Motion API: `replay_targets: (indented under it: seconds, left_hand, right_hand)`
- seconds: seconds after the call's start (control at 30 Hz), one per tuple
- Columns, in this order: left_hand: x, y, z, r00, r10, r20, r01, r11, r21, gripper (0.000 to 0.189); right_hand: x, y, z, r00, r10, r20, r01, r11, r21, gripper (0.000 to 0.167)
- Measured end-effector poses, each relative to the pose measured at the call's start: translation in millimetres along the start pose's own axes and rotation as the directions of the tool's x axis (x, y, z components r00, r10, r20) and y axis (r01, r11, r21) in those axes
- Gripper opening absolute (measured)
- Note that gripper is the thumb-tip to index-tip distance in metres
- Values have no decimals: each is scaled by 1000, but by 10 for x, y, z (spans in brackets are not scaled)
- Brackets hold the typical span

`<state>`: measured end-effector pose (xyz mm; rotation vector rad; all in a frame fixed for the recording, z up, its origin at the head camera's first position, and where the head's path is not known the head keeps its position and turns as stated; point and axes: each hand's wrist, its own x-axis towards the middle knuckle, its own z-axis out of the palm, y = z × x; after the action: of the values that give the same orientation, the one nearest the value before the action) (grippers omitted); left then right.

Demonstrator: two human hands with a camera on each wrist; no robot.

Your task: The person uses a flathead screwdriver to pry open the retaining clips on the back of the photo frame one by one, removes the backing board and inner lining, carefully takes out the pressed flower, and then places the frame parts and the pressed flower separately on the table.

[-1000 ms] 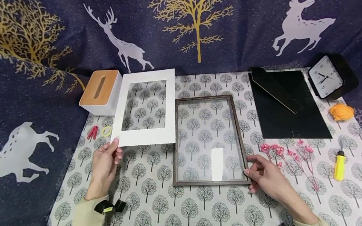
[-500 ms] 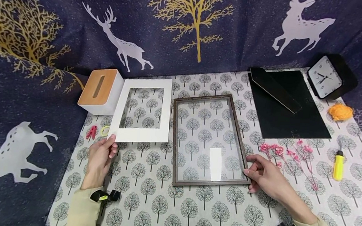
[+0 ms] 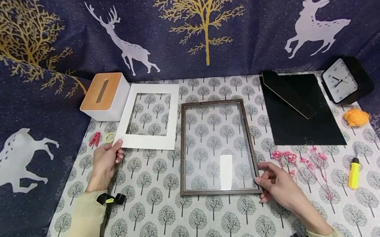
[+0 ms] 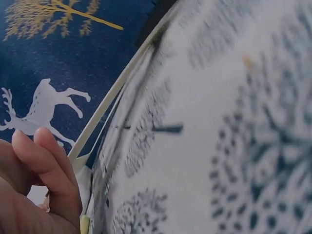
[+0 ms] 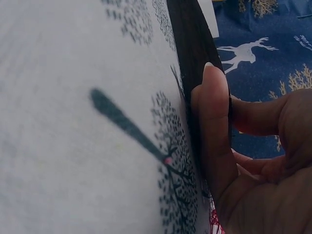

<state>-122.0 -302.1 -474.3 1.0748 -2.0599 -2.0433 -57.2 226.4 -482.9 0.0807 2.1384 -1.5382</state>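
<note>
In the head view my left hand point(image 3: 104, 162) pinches the lower left corner of a white picture mat point(image 3: 149, 142), which has a rectangular window. The mat lies low over the cloth beside the tissue box; its thin edge point(image 4: 105, 105) shows in the left wrist view. To its right lies a dark brown picture frame point(image 3: 182, 150) with clear glass point(image 3: 206, 170) reflecting a bright patch. My right hand point(image 3: 278, 185) grips the frame's lower right side, thumb on top and fingers along the outside. The right wrist view shows the thumb point(image 5: 214, 112) against the dark frame bar point(image 5: 192, 44).
A wood-topped tissue box point(image 3: 100, 91), red clip point(image 3: 94, 139) and yellow ring point(image 3: 109, 138) are on the left. Right: black backing board point(image 3: 294, 128) with stand, clock point(image 3: 340, 81), orange yarn point(image 3: 356, 117), pink dried flowers point(image 3: 289, 157), yellow-handled screwdriver point(image 3: 354, 174).
My left hand has moved the mat slightly left and lowered it toward the cloth, away from the frame. My right hand and the frame have stayed in place.
</note>
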Motion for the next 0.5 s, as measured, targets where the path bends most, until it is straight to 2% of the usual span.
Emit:
replay_targets:
  seconds: [0.2,0.43,0.5]
  left_hand:
    - [48,5,-21,1000,15,6,-15,991,136,29]
    - [125,22,-93,997,-74,32,66,976,207,33]
    - [150,32,-115,995,-86,57,67,959,276,35]
  right_hand:
    - [3,4,-3,1000,2,0,-2,1000,7,60]
    - [10,5,-4,1000,3,6,-3,1000,22,60]
    - [7,4,-5,1000,5,3,-5,1000,17,60]
